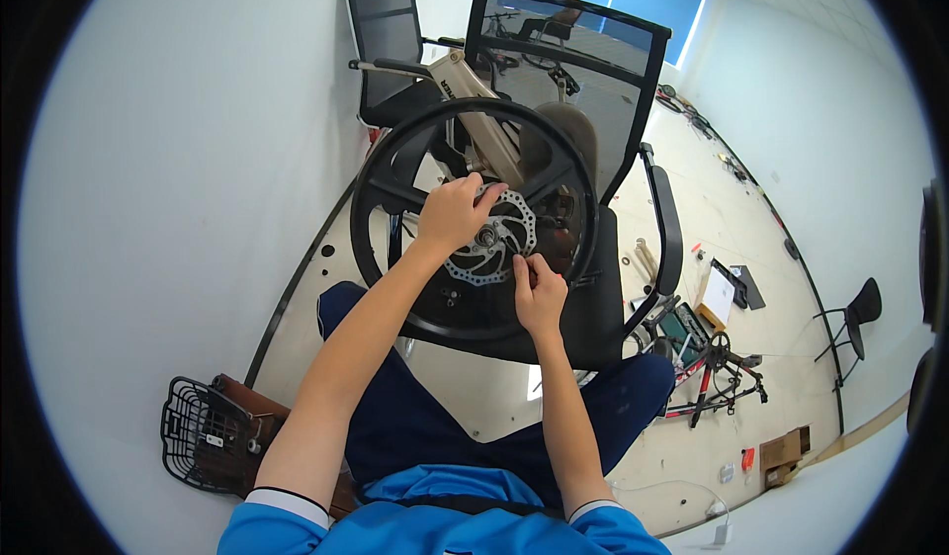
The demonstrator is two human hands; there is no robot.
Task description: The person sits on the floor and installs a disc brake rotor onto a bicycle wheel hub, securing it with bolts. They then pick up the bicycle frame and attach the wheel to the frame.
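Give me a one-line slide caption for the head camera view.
Seated person's left hand and right hand work at the brake disc of a black bicycle wheel propped against an office chair.

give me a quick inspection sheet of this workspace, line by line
surface: black mesh chair serves as the bench
job's things: black wheel leaning on the chair, silver brake disc at its hub
clutter: wire basket, red bike frame, cardboard box
grippers: left hand on the disc's upper edge; right hand pinching at its lower right edge
cables: white lead with adapter on the floor
surroundings: second chair, white walls
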